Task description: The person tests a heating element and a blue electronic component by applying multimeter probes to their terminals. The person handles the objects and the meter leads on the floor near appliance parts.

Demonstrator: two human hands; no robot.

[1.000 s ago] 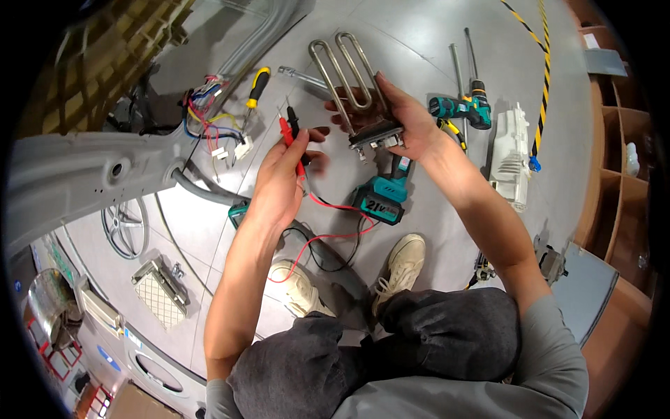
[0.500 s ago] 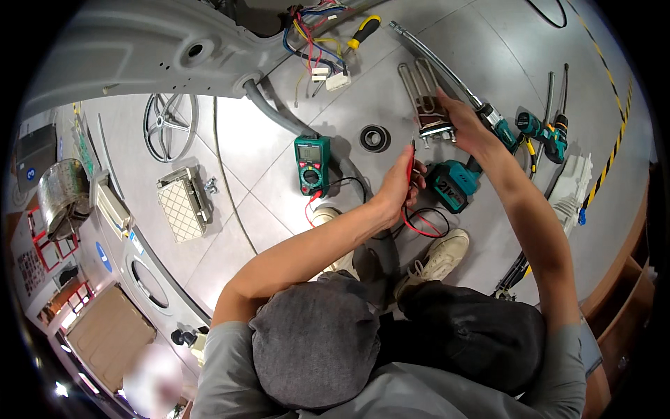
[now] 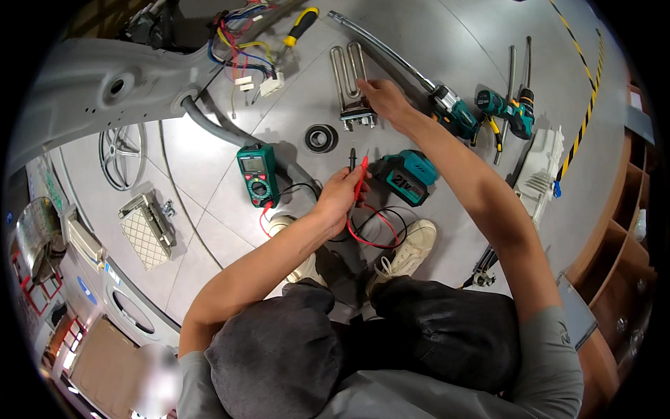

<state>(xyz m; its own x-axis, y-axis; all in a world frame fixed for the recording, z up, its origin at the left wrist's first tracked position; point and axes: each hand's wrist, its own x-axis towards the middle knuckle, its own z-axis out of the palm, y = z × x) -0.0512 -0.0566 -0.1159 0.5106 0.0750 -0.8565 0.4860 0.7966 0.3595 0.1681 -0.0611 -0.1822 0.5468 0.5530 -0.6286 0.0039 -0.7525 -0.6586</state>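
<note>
My left hand (image 3: 339,197) is closed round two test probes, the red probe (image 3: 362,172) and the black probe (image 3: 352,158), their tips pointing away from me. Red and black leads run from them to a green multimeter (image 3: 256,176) on the floor at left. Ahead, my right hand (image 3: 388,103) pinches the right side of a heating element (image 3: 356,113). Its metal loops point away, its terminals face me. Whether it rests on the floor or hangs just above, I cannot tell. The probe tips are apart from the terminals.
A black ring (image 3: 320,138) and a teal battery tool (image 3: 405,177) flank the probes. Beyond lie a screwdriver (image 3: 301,26), wires with white connectors (image 3: 271,84), a long-necked ratchet (image 3: 391,52) and a drill (image 3: 520,115). A grey machine panel (image 3: 77,98) stands at left, a shelf (image 3: 614,237) at right.
The view has shifted, so the floor things sit further left. My right hand has lowered the heating element away from me, and the probes are now further from its terminals.
</note>
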